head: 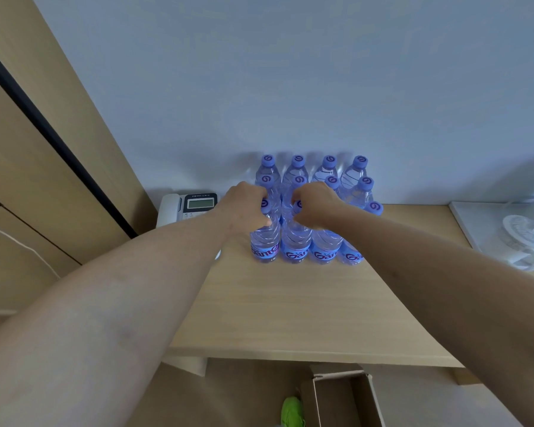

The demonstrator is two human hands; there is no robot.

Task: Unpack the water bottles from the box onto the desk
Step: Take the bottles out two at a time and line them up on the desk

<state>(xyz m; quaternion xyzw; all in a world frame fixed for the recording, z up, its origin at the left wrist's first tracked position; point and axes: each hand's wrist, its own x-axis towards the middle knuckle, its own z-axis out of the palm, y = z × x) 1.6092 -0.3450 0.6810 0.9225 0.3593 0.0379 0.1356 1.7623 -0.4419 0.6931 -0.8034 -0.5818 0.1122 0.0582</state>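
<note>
Water bottles [313, 211] stand upright on the desk [290, 303], packed in tight rows of four against the back wall [290, 72]; caps touch-close, labels facing us. We judge the block is kept square to the wall so each new pair has a fixed slot and nothing rolls.

Left hand [245, 206] has its fingers curled round the neck of the front-left bottle [264, 238], just below the cap. Right hand [315, 204] has its fingers wrapped round the neck of the second front bottle [296, 241]. Both bottles stand on the desk in the nearest row. Holding by the neck keeps the knuckles above the neighbours' shoulders. We judge this is a setting-down of a pair; whether the fingers are already loosening we cannot tell.

Box [342, 399] sits on the floor in front of the bottle block, below the desk's near edge, flaps open; what we see of its interior shows no bottles, the rest is out of frame.

A telephone [187, 206] is just left of the block, a white tray [463, 223] well to its right. In front of the block, bare desk runs to the near edge: room for further rows, and a straight pull-back for both arms.
</note>
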